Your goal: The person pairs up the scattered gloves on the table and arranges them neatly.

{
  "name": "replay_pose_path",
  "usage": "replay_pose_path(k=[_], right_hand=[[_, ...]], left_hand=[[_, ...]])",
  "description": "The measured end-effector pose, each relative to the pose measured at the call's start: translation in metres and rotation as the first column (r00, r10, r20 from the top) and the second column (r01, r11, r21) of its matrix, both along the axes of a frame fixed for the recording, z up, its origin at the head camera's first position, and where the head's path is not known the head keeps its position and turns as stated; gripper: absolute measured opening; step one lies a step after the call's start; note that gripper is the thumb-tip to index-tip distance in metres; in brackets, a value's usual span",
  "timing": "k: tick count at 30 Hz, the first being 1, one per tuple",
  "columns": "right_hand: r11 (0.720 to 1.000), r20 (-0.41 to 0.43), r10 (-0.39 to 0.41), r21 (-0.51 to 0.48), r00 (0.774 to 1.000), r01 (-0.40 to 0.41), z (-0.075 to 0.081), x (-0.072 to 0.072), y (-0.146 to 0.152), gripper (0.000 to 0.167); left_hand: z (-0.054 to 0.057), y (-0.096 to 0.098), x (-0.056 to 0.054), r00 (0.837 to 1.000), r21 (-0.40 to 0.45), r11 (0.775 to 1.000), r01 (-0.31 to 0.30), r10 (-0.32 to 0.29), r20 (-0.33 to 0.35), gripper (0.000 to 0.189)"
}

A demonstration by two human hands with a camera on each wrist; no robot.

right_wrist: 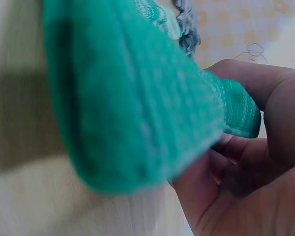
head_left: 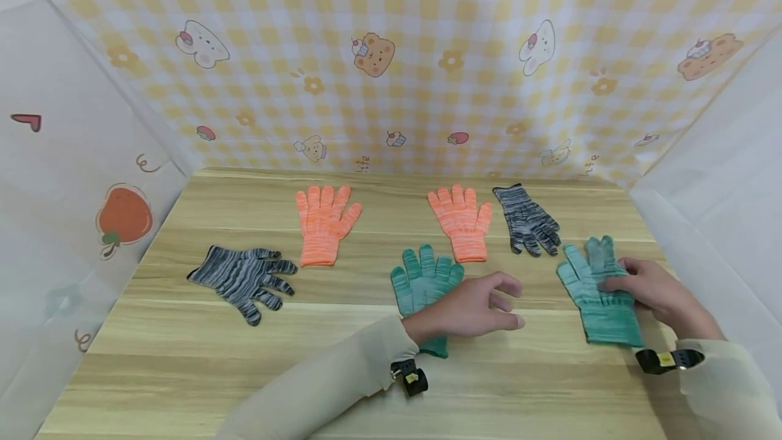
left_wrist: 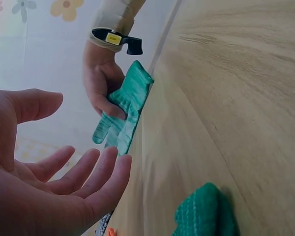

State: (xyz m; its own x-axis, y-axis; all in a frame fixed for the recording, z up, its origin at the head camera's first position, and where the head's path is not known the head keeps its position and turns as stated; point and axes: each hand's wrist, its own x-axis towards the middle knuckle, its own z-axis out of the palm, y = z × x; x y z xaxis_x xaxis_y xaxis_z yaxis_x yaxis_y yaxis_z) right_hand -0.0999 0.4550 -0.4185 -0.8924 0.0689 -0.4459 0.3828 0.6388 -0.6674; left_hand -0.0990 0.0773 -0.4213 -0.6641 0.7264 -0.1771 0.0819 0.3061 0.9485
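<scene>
My right hand point(head_left: 662, 294) pinches the right edge of a green knit glove point(head_left: 611, 321) at the table's right side, thumb on top. The right wrist view shows this green glove point(right_wrist: 132, 108) close up and blurred, its edge between the thumb and fingers of the right hand point(right_wrist: 280, 128). My left hand point(head_left: 467, 307) holds nothing, its fingers loosely bent and apart. It hovers over another green glove point(head_left: 418, 287), and the forearm and hand hide part of that glove. In the left wrist view, the left hand point(left_wrist: 64, 196) has a gap between thumb and fingers.
Two orange gloves point(head_left: 320, 229) lie fingers-up towards the back of the wooden table point(head_left: 342, 372). One grey-black striped glove point(head_left: 235, 277) lies at the left, another striped glove point(head_left: 527, 219) at the back right. A patterned yellow check cloth point(head_left: 415, 100) hangs behind the table.
</scene>
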Motion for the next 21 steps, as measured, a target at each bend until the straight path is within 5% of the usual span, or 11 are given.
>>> replay_pose_path(k=[6, 11, 13, 18, 21], right_hand=[[0.986, 0.048, -0.031, -0.165, 0.998, 0.038, 0.0, 0.003, 0.0, 0.029], [0.94, 0.085, -0.044, -0.333, 0.995, 0.07, -0.004, 0.005, 0.002, 0.062], [0.908, 0.093, -0.052, -0.409, 0.994, 0.086, -0.006, 0.006, 0.002, 0.067], [0.791, 0.107, -0.082, -0.598, 0.991, 0.13, -0.01, 0.008, 0.002, 0.037], [0.698, 0.105, -0.063, -0.706, 0.992, 0.119, -0.011, 0.009, 0.0, 0.047]], left_hand=[[0.001, 0.002, 0.003, 1.0, -0.013, 1.0, 0.002, -0.001, 0.015, 0.054], [0.0, 0.003, 0.004, 1.0, -0.006, 1.0, -0.001, 0.001, 0.022, 0.054], [-0.001, 0.003, 0.004, 1.0, -0.001, 1.0, -0.001, 0.001, 0.023, 0.055], [-0.003, 0.004, 0.003, 1.0, 0.004, 1.0, -0.003, 0.003, 0.022, 0.056], [-0.004, 0.004, 0.003, 0.999, 0.006, 1.0, -0.009, 0.009, 0.031, 0.057]])
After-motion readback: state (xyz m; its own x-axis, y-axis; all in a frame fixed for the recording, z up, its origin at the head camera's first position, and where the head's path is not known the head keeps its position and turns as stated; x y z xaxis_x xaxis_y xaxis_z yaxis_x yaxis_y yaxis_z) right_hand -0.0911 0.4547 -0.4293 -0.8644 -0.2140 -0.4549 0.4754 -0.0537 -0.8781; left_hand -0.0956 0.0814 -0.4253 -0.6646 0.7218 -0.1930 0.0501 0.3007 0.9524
